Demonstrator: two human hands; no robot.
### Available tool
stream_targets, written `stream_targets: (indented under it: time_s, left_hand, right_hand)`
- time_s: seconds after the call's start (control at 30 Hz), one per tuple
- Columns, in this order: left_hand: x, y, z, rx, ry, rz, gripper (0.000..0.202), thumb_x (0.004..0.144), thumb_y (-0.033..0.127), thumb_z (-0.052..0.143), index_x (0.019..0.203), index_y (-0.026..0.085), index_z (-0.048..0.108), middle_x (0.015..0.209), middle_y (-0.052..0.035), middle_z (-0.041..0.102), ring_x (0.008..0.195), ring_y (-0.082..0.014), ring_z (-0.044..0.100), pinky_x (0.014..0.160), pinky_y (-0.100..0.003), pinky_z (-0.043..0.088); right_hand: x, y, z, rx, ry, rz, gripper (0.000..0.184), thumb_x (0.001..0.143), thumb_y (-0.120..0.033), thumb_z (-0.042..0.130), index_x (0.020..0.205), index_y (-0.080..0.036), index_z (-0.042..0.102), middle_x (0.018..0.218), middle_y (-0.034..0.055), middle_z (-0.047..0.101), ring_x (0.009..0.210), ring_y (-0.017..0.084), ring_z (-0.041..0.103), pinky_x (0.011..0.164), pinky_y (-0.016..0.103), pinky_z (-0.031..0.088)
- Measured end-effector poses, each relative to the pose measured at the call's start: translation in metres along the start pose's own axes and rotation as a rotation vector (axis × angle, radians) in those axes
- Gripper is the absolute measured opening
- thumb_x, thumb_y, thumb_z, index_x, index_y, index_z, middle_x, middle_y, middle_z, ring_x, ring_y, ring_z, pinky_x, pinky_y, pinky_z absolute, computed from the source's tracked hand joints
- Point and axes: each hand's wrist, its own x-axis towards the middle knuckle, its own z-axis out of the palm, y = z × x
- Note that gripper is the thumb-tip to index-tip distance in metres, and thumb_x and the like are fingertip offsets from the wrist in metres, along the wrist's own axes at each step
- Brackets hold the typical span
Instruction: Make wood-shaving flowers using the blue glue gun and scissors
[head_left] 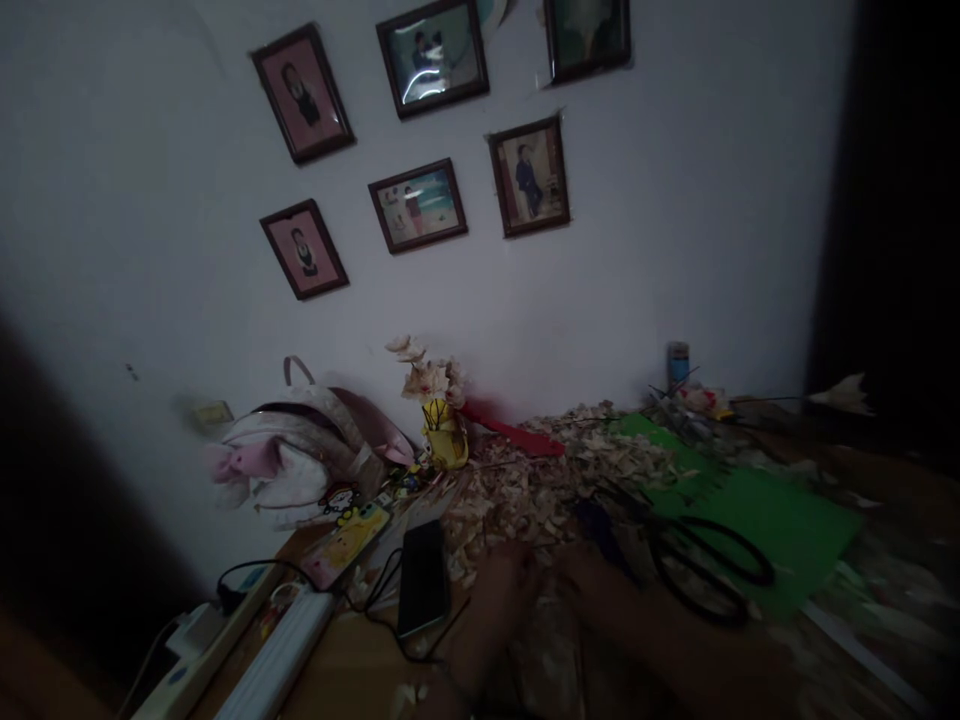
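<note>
Left hand point(499, 615) and right hand point(626, 610) low in view, close together, dark and blurred: cannot tell how far open they are or whether either has hold of anything. Pale wood shavings point(517, 490) heaped just ahead of them on a wooden table point(360, 665). Black-handled scissors point(701, 597) lie across a green sheet point(780, 530), right of the right hand. Black phone point(424, 578) left of the left hand; power strip point(187, 660) near the table's corner. Against the wall, a yellow vase point(446, 440) of pale flowers and a pink-and-white backpack point(292, 450). Room dim; six framed photos point(418, 205) hang tilted in view on a white wall point(135, 200).
</note>
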Motion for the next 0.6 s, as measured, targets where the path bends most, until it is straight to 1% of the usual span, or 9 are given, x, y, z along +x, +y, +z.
stream_targets:
  time_s: [0.07, 0.13, 0.2, 0.27, 0.33, 0.47, 0.53, 0.6]
  left_hand:
    - [0.002, -0.002, 0.003, -0.084, 0.024, -0.016, 0.022, 0.079, 0.022, 0.041, 0.08, 0.018, 0.063, 0.083, -0.0072, 0.067, 0.082, -0.0194, 0.059, 0.073, -0.029, 0.039]
    - [0.004, -0.004, 0.007, -0.232, 0.049, -0.066, 0.022, 0.079, 0.024, 0.041, 0.082, 0.016, 0.061, 0.082, -0.0074, 0.067, 0.079, -0.0187, 0.059, 0.071, -0.028, 0.04]
    - [0.006, -0.005, 0.01, -0.437, 0.064, -0.124, 0.021, 0.079, 0.028, 0.043, 0.084, 0.016, 0.059, 0.081, -0.0064, 0.066, 0.076, -0.0183, 0.058, 0.07, -0.028, 0.041]
    - [0.008, -0.006, 0.013, -0.603, 0.074, -0.149, 0.02, 0.077, 0.032, 0.044, 0.08, 0.016, 0.057, 0.077, -0.0043, 0.063, 0.074, -0.0177, 0.056, 0.069, -0.028, 0.041]
    - [0.009, -0.005, 0.014, -0.679, 0.083, -0.147, 0.02, 0.076, 0.035, 0.045, 0.074, 0.017, 0.053, 0.07, -0.0013, 0.057, 0.07, -0.0163, 0.052, 0.067, -0.027, 0.039]
    - [0.009, -0.004, 0.013, -0.729, 0.093, -0.155, 0.017, 0.071, 0.036, 0.049, 0.067, 0.019, 0.047, 0.061, 0.0043, 0.044, 0.061, -0.0126, 0.044, 0.06, -0.024, 0.035]
    - [0.009, -0.002, 0.012, -0.811, 0.094, -0.165, 0.021, 0.068, 0.038, 0.054, 0.063, 0.02, 0.044, 0.057, 0.0062, 0.039, 0.058, -0.0111, 0.04, 0.057, -0.023, 0.033]
    - [0.01, -0.001, 0.012, -0.923, 0.079, -0.167, 0.028, 0.064, 0.041, 0.059, 0.059, 0.02, 0.042, 0.055, 0.0072, 0.037, 0.056, -0.01, 0.037, 0.055, -0.023, 0.031]
  right_hand:
    - [0.003, -0.003, -0.003, 0.079, 0.03, -0.023, 0.035, 0.077, -0.02, 0.04, 0.1, -0.02, 0.066, 0.109, 0.0094, 0.066, 0.105, 0.022, 0.057, 0.092, 0.034, 0.04]
    - [0.006, -0.006, -0.005, 0.252, 0.086, -0.028, 0.033, 0.076, -0.025, 0.042, 0.094, -0.019, 0.069, 0.104, 0.009, 0.068, 0.1, 0.022, 0.059, 0.091, 0.034, 0.041]
    - [0.009, -0.007, -0.005, 0.417, 0.146, 0.027, 0.033, 0.074, -0.032, 0.046, 0.089, -0.017, 0.07, 0.1, 0.0109, 0.069, 0.095, 0.025, 0.061, 0.087, 0.037, 0.044]
    - [0.01, -0.006, -0.003, 0.507, 0.174, 0.1, 0.036, 0.071, -0.038, 0.05, 0.088, -0.014, 0.07, 0.099, 0.0123, 0.07, 0.094, 0.027, 0.062, 0.084, 0.039, 0.045]
    - [0.011, -0.004, 0.0, 0.572, 0.175, 0.135, 0.036, 0.069, -0.041, 0.053, 0.087, -0.015, 0.071, 0.095, 0.0114, 0.071, 0.092, 0.027, 0.062, 0.083, 0.039, 0.046]
    - [0.011, 0.0, 0.008, 0.699, 0.164, 0.213, 0.035, 0.061, -0.045, 0.061, 0.079, -0.015, 0.068, 0.085, 0.0093, 0.072, 0.083, 0.027, 0.064, 0.076, 0.038, 0.048]
    - [0.013, 0.002, 0.013, 0.777, 0.183, 0.238, 0.037, 0.057, -0.045, 0.065, 0.079, -0.015, 0.065, 0.082, 0.0083, 0.071, 0.079, 0.026, 0.064, 0.072, 0.036, 0.048]
    - [0.015, 0.004, 0.018, 0.843, 0.213, 0.25, 0.039, 0.053, -0.046, 0.067, 0.078, -0.015, 0.063, 0.08, 0.0073, 0.07, 0.078, 0.025, 0.063, 0.071, 0.035, 0.048]
